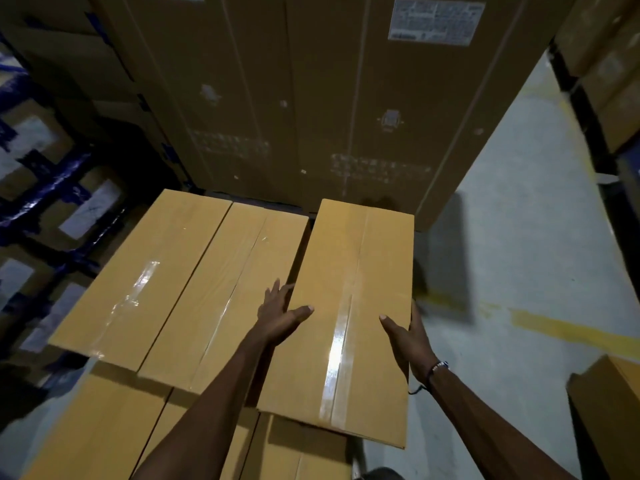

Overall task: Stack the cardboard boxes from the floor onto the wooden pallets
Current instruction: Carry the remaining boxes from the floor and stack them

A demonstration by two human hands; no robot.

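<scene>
Your left hand (282,315) and right hand (410,336) clasp the long cardboard box (349,306) by its two long sides, thumbs lying on top, fingers spread down the walls. It sits on the stack, beside two placed boxes (180,285). Stiff board, probably moderately heavy; the glossy tape looks slick, so grip bare cardboard.

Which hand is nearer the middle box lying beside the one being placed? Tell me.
Left. The left hand grips the held box's left edge, its fingers over the middle box. The right hand grips the far, right edge.
</scene>
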